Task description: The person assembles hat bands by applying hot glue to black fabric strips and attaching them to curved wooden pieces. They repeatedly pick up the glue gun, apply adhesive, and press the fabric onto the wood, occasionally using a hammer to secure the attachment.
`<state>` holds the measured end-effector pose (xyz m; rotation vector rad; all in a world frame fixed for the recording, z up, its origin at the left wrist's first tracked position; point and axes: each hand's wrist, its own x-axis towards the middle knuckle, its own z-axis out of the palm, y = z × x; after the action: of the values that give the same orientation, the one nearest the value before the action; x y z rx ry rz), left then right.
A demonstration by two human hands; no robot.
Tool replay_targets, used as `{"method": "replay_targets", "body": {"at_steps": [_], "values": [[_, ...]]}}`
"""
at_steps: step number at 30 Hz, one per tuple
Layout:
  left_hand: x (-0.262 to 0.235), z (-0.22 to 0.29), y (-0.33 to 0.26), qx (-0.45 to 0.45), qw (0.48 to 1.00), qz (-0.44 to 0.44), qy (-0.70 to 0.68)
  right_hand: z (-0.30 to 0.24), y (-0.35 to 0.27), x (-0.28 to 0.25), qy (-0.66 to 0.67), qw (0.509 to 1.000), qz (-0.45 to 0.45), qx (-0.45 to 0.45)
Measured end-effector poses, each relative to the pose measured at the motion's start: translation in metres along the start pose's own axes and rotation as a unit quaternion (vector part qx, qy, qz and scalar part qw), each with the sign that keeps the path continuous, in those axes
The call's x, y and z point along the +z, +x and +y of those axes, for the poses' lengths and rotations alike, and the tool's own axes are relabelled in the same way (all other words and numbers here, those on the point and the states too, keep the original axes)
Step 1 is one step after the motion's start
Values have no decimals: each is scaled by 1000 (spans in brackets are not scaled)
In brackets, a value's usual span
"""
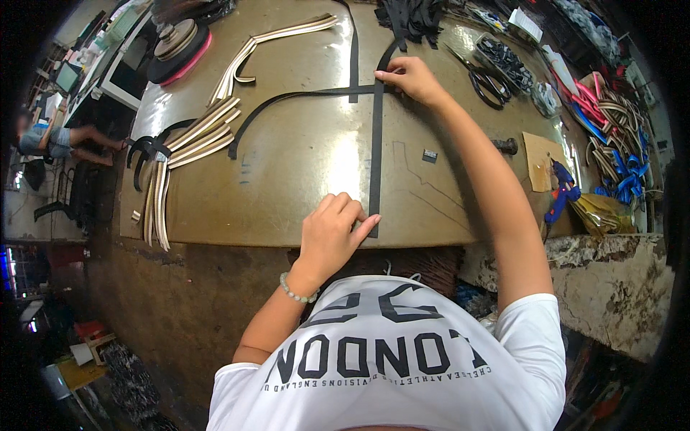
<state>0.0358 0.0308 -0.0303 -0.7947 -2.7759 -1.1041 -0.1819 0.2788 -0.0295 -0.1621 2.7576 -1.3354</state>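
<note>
A long black webbing strap [376, 154] lies nearly straight from the table's near edge toward the back. My left hand [332, 231] is closed at its near end, thumb against the strap and the other fingers curled. Farther up, my right hand [413, 80] pinches the same strap between thumb and fingers. Beyond that hand the strap curves toward a heap of black straps [413, 20]. Another black strap [287, 95] runs sideways, meeting the held strap just below my right hand. A third black strap [353, 54] hangs down from the far edge, left of my right hand.
Striped webbing bundles [201, 136] lie at left, beside a round weight-like stack [176, 50]. At right are black-handled scissors [490, 87], a bin of small black parts [503, 61], a blue glue gun [563, 188], cardboard [540, 154] and tangled colored straps [622, 136]. A person sits far left.
</note>
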Motion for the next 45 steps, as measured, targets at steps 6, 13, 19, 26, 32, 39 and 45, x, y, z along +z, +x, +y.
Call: {"method": "replay_targets", "body": {"at_steps": [6,13,19,26,32,39,45], "values": [[0,-6,2,66,991,32,108,8,21,23,-125,974,162,-99],[1,-5,3,27,996,42,79,-46,-181,-42,-88,909,396,-94],[4,-3,4,29,992,33,116,87,-364,-114,-173,731,621,224],[2,-5,0,56,992,26,109,134,-313,-140,-84,829,486,265],[1,-3,-2,46,994,26,97,3,-259,-68,83,930,352,59],[-1,-4,1,42,994,14,98,-33,-202,-14,-51,995,71,-51],[2,-8,0,46,995,19,81,-30,-192,-12,-73,996,31,-46]]}}
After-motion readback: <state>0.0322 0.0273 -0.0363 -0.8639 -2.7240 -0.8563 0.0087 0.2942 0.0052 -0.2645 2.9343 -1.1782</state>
